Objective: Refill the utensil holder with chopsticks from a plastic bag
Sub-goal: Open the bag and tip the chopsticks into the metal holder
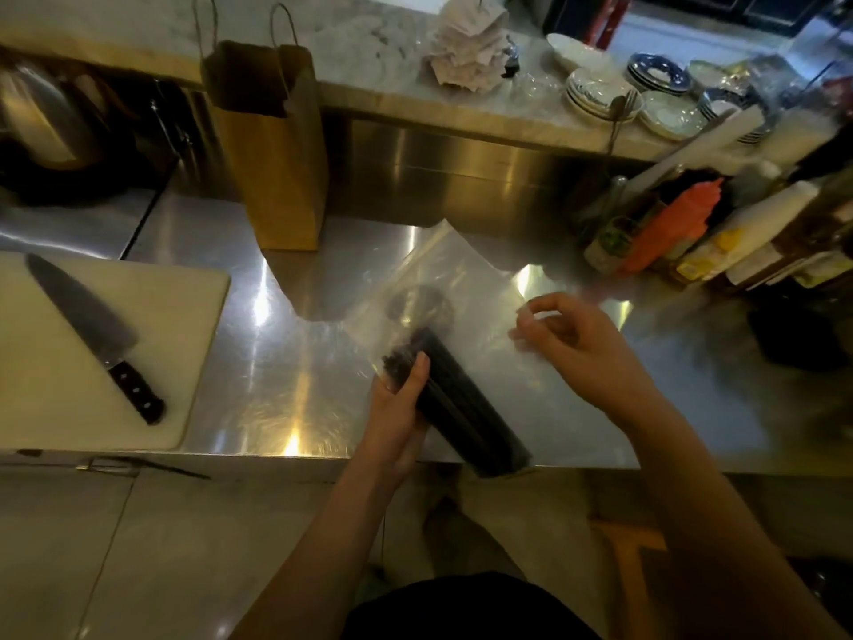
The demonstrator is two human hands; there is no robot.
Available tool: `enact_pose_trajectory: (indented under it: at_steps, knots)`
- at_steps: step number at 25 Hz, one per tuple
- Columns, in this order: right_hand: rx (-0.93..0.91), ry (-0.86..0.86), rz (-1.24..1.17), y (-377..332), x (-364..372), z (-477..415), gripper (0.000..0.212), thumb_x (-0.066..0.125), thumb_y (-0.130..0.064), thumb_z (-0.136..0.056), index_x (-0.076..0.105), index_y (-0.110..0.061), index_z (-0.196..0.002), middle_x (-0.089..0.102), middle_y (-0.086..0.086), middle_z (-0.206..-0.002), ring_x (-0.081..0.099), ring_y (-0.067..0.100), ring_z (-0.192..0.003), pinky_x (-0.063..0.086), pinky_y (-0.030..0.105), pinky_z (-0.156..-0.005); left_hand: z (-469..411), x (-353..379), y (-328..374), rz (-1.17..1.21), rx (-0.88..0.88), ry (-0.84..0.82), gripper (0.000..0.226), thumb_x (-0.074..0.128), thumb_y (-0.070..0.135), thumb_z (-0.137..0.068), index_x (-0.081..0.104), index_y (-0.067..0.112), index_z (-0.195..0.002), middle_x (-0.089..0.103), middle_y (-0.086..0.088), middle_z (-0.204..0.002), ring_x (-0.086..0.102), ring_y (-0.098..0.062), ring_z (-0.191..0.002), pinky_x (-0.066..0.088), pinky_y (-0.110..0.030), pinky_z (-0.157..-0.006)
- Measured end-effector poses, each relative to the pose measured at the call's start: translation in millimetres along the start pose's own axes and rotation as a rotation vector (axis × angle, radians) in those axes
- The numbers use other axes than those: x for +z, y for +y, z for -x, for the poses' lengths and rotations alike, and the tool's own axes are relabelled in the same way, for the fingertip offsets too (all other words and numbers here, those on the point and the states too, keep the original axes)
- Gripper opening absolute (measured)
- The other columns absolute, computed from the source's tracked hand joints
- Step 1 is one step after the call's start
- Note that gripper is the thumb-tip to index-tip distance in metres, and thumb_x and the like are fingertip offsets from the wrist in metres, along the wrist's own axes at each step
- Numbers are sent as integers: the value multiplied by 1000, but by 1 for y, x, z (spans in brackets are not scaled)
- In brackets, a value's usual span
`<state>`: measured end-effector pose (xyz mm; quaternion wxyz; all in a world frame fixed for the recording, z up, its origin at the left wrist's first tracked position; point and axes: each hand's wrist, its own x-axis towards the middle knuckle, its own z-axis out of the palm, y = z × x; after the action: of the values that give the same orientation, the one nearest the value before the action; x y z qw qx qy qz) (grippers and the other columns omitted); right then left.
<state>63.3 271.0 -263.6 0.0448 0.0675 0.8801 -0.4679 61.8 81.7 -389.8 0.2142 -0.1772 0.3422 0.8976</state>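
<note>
**Steel table, chopsticks gripped inside the bag**

Stainless steel covers the table (258,362), which throws back bright patches of light. A person stands at its front edge, both bare forearms reaching in from below.

A clear plastic bag (461,279) lies spread on the steel in front of the person. A tight bundle of dark chopsticks (466,408) sits slantwise at the bag's near end, apparently inside the plastic. The bundle's near end juts just past the table's front edge. The left hand (397,408) grips the bundle from the left side, fingers curled under it and the thumb laid over the top near the far end. The right hand (572,344) is raised just right of the bundle. Its fingers (535,311) are curled, and the thumb and forefinger pinch the thin plastic, though blur softens the contact. A dark round shape (417,307) shows through the bag beyond the bundle; what it is cannot be told.

At the left, a white cutting board (184,362) carries a large knife (92,334) lying diagonally. A brown paper bag (272,145) stands upright behind, against a raised ledge (392,99). Stacked plates (600,92) rest on that ledge at the right. Sauce bottles (669,228) crowd the table's far right corner.
</note>
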Motion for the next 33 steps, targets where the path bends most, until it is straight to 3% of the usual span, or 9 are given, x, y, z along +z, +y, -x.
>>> enact_pose_trajectory:
  at_steps: [4,8,12,15,17,20,26,30,33]
  knots:
    - [85,-28,1,34,-21,21,40,60,-55,-81,63,-25,-108,76,0,-88,72,11,-86,56,44,-88,0,9,-11,40,-14,10,42,61,24,-82,58,9,-120,60,-19,-125,56,-35,-121,43,-51,-105]
    - [77,-135,-316,74,-40,24,55,68,-55,-76,62,-15,-113,74,9,-104,70,26,-99,56,47,-90,-11,16,-17,129,33,53,49,59,27,-85,52,7,-130,55,-21,-128,56,-32,-117,51,-45,-96]
    - [112,-268,-603,108,-41,12,69,80,-58,-62,65,-16,-114,66,19,-119,65,35,-109,55,46,-90,-19,37,-29,205,83,85,62,59,27,-84,42,8,-140,51,-21,-135,49,-36,-126,39,-51,-108]
    - [66,-351,-549,125,-38,2,58,83,-51,-60,69,-25,-110,65,12,-121,64,28,-110,57,41,-83,-25,64,-41,240,73,117,55,59,28,-84,50,7,-133,56,-21,-130,53,-34,-122,40,-50,-107]
    - [61,-392,-532,133,-42,-6,57,85,-32,-65,64,-22,-117,65,8,-119,65,27,-106,57,36,-75,-34,82,-50,262,78,131,52,57,32,-84,54,5,-128,59,-21,-127,55,-32,-120,42,-47,-106]
    - [38,-349,-475,143,-57,-18,55,80,-14,-67,63,-24,-119,67,4,-110,67,23,-93,58,35,-65,-45,101,-64,319,88,95,62,57,35,-87,46,5,-140,53,-21,-138,51,-31,-126,48,-43,-101]
    - [-59,-323,-409,156,-102,-49,43,82,-13,-68,69,-21,-108,72,3,-96,69,16,-83,57,30,-60,-60,120,-84,335,155,139,65,63,26,-85,41,7,-143,56,-16,-134,55,-33,-123,52,-49,-95]
    - [-118,-355,-341,164,-123,-59,42,78,-18,-68,69,-23,-109,73,-2,-95,69,10,-81,51,17,-60,-63,129,-97,324,225,188,54,61,20,-85,46,11,-137,64,-9,-110,63,-24,-105,57,-36,-76]
    - [-164,-375,-259,162,-136,-65,43,77,-25,-68,69,-32,-110,72,-7,-101,68,11,-90,52,20,-66,-65,138,-106,352,274,197,54,62,19,-84,47,17,-136,65,-7,-108,62,-23,-104,57,-34,-74]
